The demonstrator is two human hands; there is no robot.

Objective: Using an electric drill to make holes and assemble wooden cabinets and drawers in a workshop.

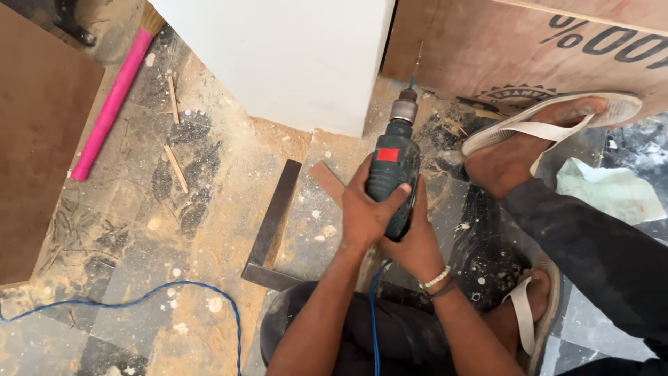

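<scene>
Both my hands grip a dark blue-green electric drill (392, 161) with a red label. My left hand (365, 209) wraps the body from the left, and my right hand (417, 240) holds the handle from the right, a beaded band on its wrist. The drill's thin bit (416, 61) points away from me into the lower edge of a brown plywood board (487, 49), next to a white panel (292, 56). My right foot in a white sandal (550, 125) presses against the plywood. The drill's blue cord (374, 306) runs down between my arms.
A steel try square (271, 230) lies on the sawdust-covered floor to the left of my hands. A pink-handled broom (111, 104) lies at far left beside another brown board (35, 139). Blue cord (139, 299) loops across the floor. My other sandalled foot (532, 306) is at lower right.
</scene>
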